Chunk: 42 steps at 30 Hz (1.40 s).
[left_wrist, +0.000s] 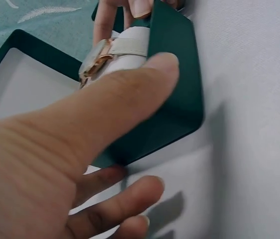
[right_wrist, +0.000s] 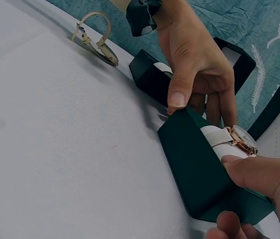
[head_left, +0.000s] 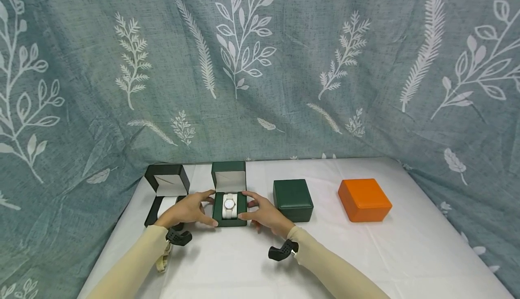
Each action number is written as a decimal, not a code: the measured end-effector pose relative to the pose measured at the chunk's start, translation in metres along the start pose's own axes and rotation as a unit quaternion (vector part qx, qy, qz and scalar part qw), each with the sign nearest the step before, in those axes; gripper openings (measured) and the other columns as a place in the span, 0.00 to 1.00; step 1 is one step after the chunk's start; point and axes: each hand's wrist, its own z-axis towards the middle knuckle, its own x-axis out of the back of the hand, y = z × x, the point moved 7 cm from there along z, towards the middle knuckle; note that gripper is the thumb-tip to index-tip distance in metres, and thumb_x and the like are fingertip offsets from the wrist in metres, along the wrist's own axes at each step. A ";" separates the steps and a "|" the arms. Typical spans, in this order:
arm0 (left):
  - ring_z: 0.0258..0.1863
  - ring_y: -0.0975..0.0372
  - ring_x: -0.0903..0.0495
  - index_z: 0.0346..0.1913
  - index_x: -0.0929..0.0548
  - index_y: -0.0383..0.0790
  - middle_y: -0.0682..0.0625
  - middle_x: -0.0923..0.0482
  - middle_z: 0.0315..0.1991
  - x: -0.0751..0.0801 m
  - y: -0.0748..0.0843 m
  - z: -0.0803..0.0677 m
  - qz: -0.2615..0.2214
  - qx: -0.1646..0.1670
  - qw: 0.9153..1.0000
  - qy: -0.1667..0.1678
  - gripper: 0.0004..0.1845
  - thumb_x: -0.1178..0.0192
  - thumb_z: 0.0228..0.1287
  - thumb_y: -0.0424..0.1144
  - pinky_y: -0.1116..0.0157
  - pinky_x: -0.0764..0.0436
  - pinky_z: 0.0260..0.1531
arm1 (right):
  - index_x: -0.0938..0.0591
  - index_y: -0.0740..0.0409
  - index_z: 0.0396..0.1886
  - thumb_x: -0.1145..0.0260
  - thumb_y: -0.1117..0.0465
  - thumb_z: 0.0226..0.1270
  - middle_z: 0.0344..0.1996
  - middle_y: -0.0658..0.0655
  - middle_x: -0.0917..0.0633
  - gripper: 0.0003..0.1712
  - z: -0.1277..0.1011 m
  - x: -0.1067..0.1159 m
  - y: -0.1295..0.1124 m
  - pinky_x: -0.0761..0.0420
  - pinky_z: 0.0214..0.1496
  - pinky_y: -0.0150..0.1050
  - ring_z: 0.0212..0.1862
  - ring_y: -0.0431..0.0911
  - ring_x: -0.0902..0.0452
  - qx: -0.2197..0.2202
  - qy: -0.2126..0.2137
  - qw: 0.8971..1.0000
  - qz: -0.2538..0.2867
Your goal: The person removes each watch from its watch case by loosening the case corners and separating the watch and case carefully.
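An open green watch box (head_left: pixel 214 220) stands with its lid (head_left: pixel 229 167) raised at the back. Inside lies a watch (head_left: pixel 229 204) with a white strap and rose-gold case, wrapped on a white cushion (right_wrist: pixel 213 132). My left hand (head_left: pixel 188 208) is at the box's left side, thumb at the front corner and fingers loosely spread beside the wall. On the opposite side, my right hand (head_left: pixel 266 213) has its thumb (right_wrist: pixel 239 169) over the rim against the cushion. Its index fingertip is at the back right rim, with the other fingers outside the box.
A black open box (head_left: pixel 152 213) with a white inside is partly hidden behind the left forearm. A beige-strapped watch (right_wrist: pixel 105 47) lies near that arm. To the right stand a closed green box (head_left: pixel 292 199) and a closed orange box (head_left: pixel 363 199). Patterned cloth (head_left: pixel 260 109) hangs behind the table.
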 end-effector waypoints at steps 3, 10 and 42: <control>0.27 0.55 0.17 0.77 0.36 0.31 0.39 0.17 0.56 0.003 0.002 0.000 -0.002 -0.018 1.000 0.007 0.54 0.19 0.53 0.47 0.58 0.20 0.28 | 0.33 0.39 0.79 0.22 0.55 0.64 0.61 0.63 0.27 0.46 -0.001 0.000 0.000 0.24 0.20 0.39 0.21 0.45 0.29 0.000 0.002 1.000 -0.001; 0.25 0.53 0.18 0.73 0.27 0.35 0.51 0.15 0.38 0.004 0.005 -0.001 -0.002 -0.044 0.998 0.048 0.45 0.20 0.55 0.48 0.58 0.19 0.25 | 0.33 0.39 0.79 0.22 0.54 0.63 0.61 0.63 0.27 0.47 0.000 0.002 0.005 0.24 0.21 0.39 0.21 0.44 0.29 -0.003 -0.003 1.000 0.005; 0.17 0.68 0.36 0.70 0.22 0.36 0.58 0.31 0.18 -0.008 0.030 0.016 0.147 -0.123 0.980 0.057 0.38 0.23 0.59 0.48 0.68 0.33 0.20 | 0.34 0.40 0.79 0.23 0.55 0.65 0.60 0.62 0.27 0.46 -0.003 -0.002 0.002 0.23 0.20 0.39 0.19 0.45 0.30 0.005 -0.011 1.000 0.010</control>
